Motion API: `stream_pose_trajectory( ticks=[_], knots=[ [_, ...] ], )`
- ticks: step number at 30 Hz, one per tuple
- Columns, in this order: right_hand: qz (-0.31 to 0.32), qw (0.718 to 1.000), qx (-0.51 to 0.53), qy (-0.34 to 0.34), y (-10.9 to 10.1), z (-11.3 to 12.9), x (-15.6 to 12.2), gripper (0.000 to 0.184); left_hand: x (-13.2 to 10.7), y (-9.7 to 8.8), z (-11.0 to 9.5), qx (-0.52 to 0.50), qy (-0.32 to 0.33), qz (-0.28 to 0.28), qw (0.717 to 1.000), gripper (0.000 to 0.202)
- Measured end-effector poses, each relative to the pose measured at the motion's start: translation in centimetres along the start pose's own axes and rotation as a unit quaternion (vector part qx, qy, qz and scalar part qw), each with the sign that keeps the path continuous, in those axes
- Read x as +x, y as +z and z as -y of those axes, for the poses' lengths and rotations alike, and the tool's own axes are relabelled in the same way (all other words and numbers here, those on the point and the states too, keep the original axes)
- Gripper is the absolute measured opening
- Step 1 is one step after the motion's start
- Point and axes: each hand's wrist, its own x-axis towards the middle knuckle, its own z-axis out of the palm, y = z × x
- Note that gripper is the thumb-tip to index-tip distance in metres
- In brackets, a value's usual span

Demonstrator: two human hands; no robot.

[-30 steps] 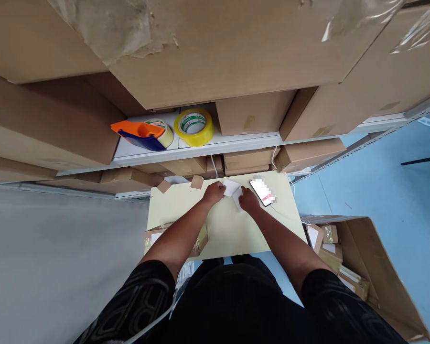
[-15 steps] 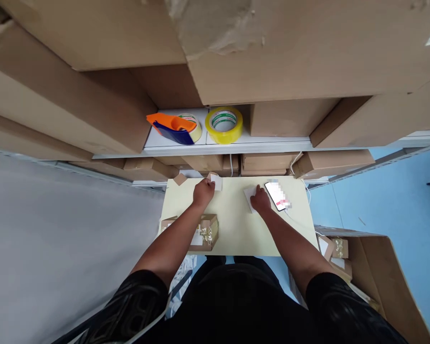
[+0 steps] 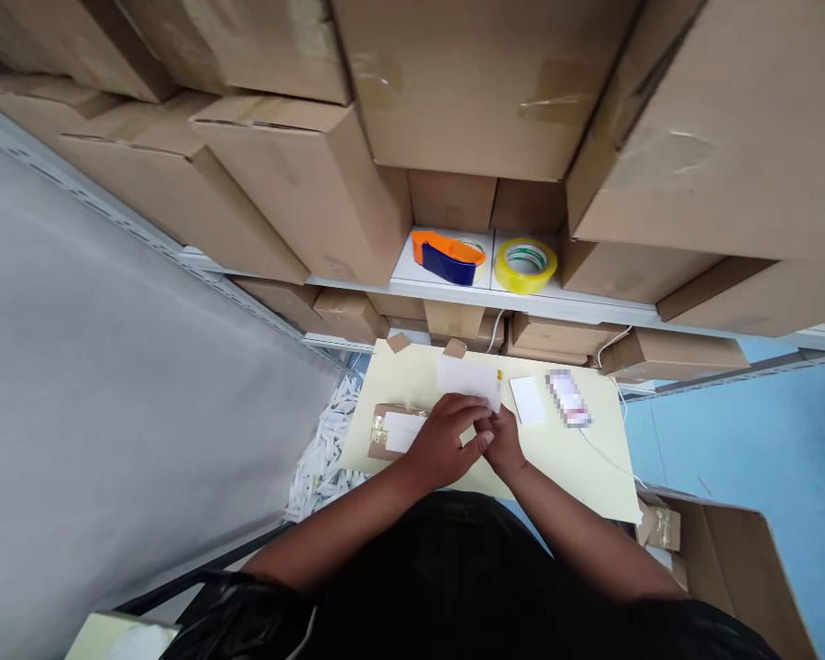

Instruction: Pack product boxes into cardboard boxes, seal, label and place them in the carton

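Note:
My two hands meet over the near middle of the pale table (image 3: 556, 467). My right hand (image 3: 503, 442) is closed at the lower right corner of a white paper sheet (image 3: 462, 374). Stretched across towards it, my left hand (image 3: 446, 442) has its thumb apart from the fingers, and its fingertips lie at the sheet's lower edge and over my right hand. A taped cardboard box (image 3: 379, 445) with a white label is left of my hands, partly covered by the left one. Right of the sheet lie a white paper pad (image 3: 528, 401) and a phone (image 3: 569, 399).
Small cardboard pieces (image 3: 399, 342) lie at the table's back edge. On the shelf above stand an orange-and-blue tape dispenser (image 3: 448, 258) and a yellow tape roll (image 3: 525, 266), among cardboard boxes. A large open carton (image 3: 735, 559) holding small parcels is at the lower right.
My left hand has left the small cardboard piece at the back and come nearer. My right hand has let go of the pad, and both now meet at the white sheet. The view has shifted.

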Motion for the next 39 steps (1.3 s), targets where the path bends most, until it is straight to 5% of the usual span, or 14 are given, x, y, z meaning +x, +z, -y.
stream_pose_trajectory(
  ticks=[3,7,10,13,20,25,34,39],
  knots=[
    [-0.063,0.991,0.092,0.072,2.2,2.4,-1.0,0.032,-2.8,-3.3,1.5,-0.020,0.043,-0.032,0.998,0.027],
    [-0.146,0.948,0.241,0.150,5.3,6.0,-2.5,0.030,-5.8,-7.9,4.8,-0.058,-0.064,-0.150,0.985,0.022],
    [-0.167,0.927,0.302,0.149,7.2,8.5,-3.4,0.032,-7.2,-10.6,6.6,-0.178,-0.141,-0.074,0.971,0.023],
    [-0.171,0.921,0.316,0.149,8.9,10.2,-4.3,0.032,-8.2,-12.1,7.0,-0.266,-0.124,0.018,0.956,0.025],
    [-0.169,0.933,0.287,0.134,11.1,11.7,-6.1,0.029,-9.1,-14.7,6.8,-0.378,-0.131,0.000,0.917,0.030],
    [-0.161,0.942,0.271,0.118,11.2,12.5,-6.9,0.024,-9.2,-16.4,6.3,-0.366,-0.120,-0.008,0.923,0.029],
    [-0.095,0.910,0.385,0.119,11.9,13.8,-6.8,0.036,-9.3,-15.4,4.9,-0.347,-0.137,-0.040,0.927,0.031],
    [-0.073,0.917,0.371,0.124,12.6,15.2,-7.0,0.038,-8.5,-15.4,3.7,-0.392,-0.135,-0.033,0.909,0.028]
  ],
)
